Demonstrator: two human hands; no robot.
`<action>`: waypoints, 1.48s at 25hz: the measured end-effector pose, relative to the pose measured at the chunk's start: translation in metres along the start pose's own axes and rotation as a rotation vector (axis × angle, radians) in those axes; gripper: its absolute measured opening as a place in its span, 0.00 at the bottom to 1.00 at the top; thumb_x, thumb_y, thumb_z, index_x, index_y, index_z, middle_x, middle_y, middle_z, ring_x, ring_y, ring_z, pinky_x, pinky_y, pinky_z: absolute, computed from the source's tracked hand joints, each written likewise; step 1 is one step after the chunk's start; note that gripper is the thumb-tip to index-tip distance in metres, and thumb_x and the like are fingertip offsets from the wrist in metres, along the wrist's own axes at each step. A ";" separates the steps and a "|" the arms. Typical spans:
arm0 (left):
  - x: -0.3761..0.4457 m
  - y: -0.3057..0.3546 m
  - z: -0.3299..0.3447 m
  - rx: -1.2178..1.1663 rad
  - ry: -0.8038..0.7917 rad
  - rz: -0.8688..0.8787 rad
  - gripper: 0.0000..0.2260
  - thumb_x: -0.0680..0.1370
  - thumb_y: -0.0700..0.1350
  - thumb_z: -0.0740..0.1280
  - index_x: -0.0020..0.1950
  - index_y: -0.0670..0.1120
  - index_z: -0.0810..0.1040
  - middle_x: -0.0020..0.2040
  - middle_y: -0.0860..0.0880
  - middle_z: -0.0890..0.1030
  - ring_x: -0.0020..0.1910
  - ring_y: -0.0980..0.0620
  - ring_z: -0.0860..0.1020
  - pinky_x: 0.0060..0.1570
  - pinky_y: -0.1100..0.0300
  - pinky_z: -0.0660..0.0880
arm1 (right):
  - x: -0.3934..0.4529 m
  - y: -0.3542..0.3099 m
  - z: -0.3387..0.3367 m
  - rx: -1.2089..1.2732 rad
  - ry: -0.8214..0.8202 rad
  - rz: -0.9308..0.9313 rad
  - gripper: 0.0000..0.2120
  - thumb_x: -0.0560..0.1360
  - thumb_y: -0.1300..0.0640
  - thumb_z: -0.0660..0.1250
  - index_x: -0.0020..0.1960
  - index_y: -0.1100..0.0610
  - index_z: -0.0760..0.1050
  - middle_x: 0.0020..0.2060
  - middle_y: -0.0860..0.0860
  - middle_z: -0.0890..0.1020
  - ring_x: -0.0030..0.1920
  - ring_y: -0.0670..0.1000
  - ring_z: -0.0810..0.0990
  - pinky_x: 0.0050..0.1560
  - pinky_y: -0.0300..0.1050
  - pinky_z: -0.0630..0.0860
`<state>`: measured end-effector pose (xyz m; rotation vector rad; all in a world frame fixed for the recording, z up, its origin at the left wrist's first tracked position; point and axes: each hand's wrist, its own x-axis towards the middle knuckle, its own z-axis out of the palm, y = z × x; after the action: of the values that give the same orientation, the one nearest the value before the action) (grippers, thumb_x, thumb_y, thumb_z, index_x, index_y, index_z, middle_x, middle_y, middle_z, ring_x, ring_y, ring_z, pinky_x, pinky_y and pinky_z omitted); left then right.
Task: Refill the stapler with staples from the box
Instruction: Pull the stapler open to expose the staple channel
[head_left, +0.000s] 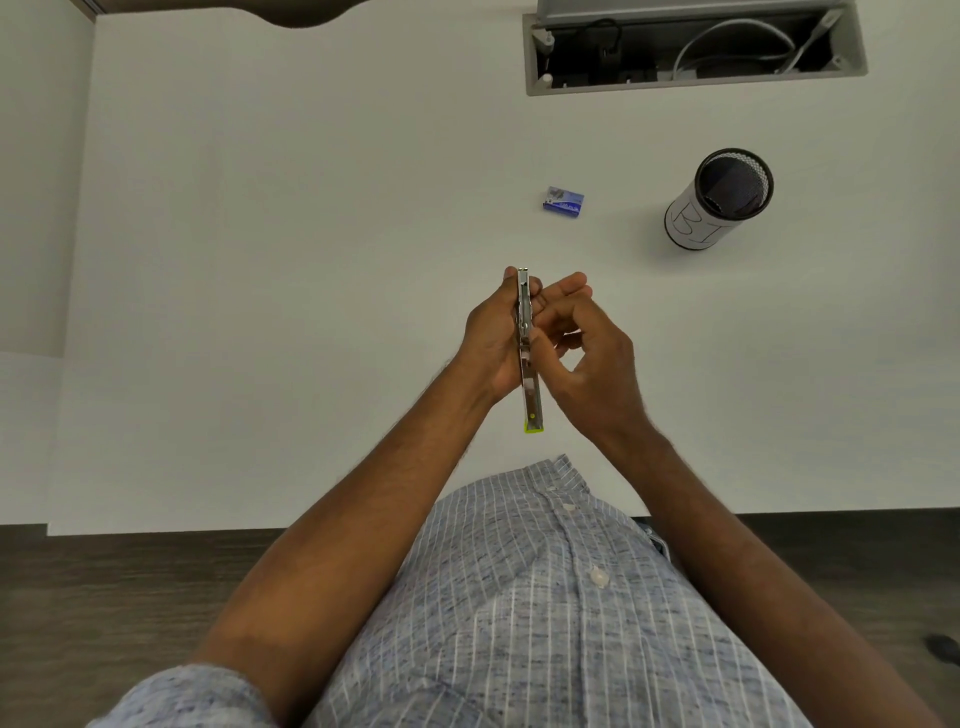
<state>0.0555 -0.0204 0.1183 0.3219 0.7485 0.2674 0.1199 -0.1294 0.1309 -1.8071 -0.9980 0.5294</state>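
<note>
I hold a slim metal stapler (531, 384) with a lime-green end above the white desk, its long axis pointing away from me. My left hand (491, 338) wraps around its left side and grips it. My right hand (587, 353) is against its right side, fingers curled, thumb and fingertips touching the metal near the middle. Whether it holds staples is hidden. The small blue staple box (563, 200) lies on the desk farther away, apart from both hands.
A black mesh pen cup (719, 200) with a white paper label stands at the right. An open cable tray (691, 49) with wires is sunk into the desk (260, 260) at the far right. The desk's near edge meets dark wood flooring.
</note>
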 end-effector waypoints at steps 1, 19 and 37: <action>0.000 0.001 0.001 0.020 0.023 0.010 0.21 0.86 0.56 0.51 0.42 0.46 0.73 0.55 0.40 0.86 0.55 0.42 0.85 0.47 0.49 0.83 | 0.003 -0.002 0.001 0.047 0.040 0.028 0.03 0.77 0.62 0.69 0.50 0.59 0.78 0.44 0.49 0.83 0.44 0.47 0.81 0.44 0.39 0.78; 0.013 -0.016 -0.016 0.751 0.363 0.179 0.19 0.86 0.56 0.52 0.48 0.45 0.74 0.33 0.49 0.78 0.30 0.52 0.76 0.27 0.60 0.76 | 0.017 0.029 0.014 0.481 0.138 0.698 0.10 0.80 0.61 0.66 0.60 0.57 0.81 0.50 0.50 0.83 0.47 0.46 0.80 0.44 0.37 0.76; 0.023 -0.029 -0.024 0.895 0.434 0.107 0.08 0.85 0.47 0.53 0.53 0.47 0.70 0.47 0.46 0.75 0.43 0.50 0.76 0.37 0.58 0.77 | -0.001 0.050 0.028 0.470 0.031 0.685 0.09 0.79 0.63 0.69 0.58 0.60 0.83 0.48 0.55 0.87 0.46 0.49 0.87 0.45 0.38 0.81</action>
<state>0.0582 -0.0342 0.0768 1.1788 1.2618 0.0847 0.1197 -0.1248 0.0737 -1.6783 -0.1691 1.0490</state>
